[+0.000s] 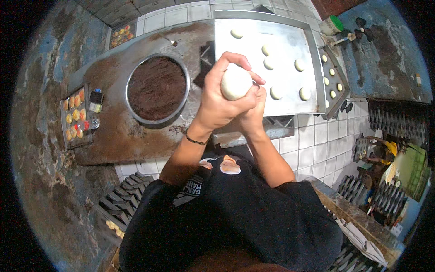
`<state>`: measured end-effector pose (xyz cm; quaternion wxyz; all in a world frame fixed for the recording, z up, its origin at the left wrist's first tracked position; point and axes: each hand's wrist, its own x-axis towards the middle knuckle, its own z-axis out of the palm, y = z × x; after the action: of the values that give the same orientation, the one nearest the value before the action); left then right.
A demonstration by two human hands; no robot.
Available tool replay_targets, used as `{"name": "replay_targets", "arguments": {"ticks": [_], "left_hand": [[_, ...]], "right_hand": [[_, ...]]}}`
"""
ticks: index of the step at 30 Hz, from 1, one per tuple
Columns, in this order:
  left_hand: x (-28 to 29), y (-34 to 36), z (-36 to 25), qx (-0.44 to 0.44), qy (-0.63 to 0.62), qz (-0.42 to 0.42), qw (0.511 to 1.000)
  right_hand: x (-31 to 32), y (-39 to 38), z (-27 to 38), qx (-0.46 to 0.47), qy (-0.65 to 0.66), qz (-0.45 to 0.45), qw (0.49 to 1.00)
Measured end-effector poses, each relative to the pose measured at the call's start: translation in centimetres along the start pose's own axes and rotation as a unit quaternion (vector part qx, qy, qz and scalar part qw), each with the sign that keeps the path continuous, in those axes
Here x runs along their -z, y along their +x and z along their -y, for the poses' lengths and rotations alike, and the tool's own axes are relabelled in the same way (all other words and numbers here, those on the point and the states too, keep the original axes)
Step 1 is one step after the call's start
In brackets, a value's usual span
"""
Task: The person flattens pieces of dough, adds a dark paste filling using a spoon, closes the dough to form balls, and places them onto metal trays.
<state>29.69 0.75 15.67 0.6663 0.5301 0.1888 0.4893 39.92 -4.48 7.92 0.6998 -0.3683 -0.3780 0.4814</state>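
A smooth, pale dough ball point(236, 82) bulges up out of my left hand point(213, 97), whose thumb and fingers wrap round it. Pressed close on the right side is my right hand point(254, 106); its fingers are closed against the dough and the left hand, and partly hidden there. Just to the right lies a large metal tray point(290, 43) with several round dough balls point(276, 93) spaced out on it. Left of my hands stands a wide round metal bowl point(186, 93) of dark brown crumbly filling point(156, 88).
The bowl rests on a worn brown table point(106, 77). At its left end are a tray of baked buns point(74, 115), a phone point(96, 97) and a small glass point(94, 123). Beyond the metal tray are a darker tray of dough balls point(333, 81) and a green-lidded tub point(332, 26).
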Motion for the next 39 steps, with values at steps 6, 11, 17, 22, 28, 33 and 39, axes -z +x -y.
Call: {"name": "replay_targets", "arguments": {"ticks": [6,11,17,22,28,33,39], "left_hand": [[-0.4,3.7,4.4,-0.036,0.166,-0.025,0.985],[-4.6,8.5,12.0,-0.056,0.301,0.098,0.947],[-5.7,13.6,14.8,0.064,0.402,0.18,0.895],[-3.2,13.5,12.7,0.045,0.423,0.138,0.894],[0.9,8.5,10.4,0.11,0.439,0.03,0.891],[5.4,2.7,9.4,0.154,0.411,-0.107,0.892],[5.9,-0.4,8.9,0.114,0.354,-0.19,0.909]], "right_hand": [[7.9,2.8,13.0,-0.111,-0.33,0.144,0.926],[11.6,7.7,13.7,-0.024,-0.437,0.107,0.893],[21.2,13.1,10.8,-0.05,-0.408,0.061,0.909],[33.6,22.1,5.9,-0.009,-0.631,-0.023,0.775],[37.3,25.3,-1.4,0.053,-0.832,0.148,0.532],[37.3,24.2,-2.7,0.003,-0.792,0.129,0.597],[34.4,27.1,3.9,-0.079,-0.508,0.185,0.838]]}}
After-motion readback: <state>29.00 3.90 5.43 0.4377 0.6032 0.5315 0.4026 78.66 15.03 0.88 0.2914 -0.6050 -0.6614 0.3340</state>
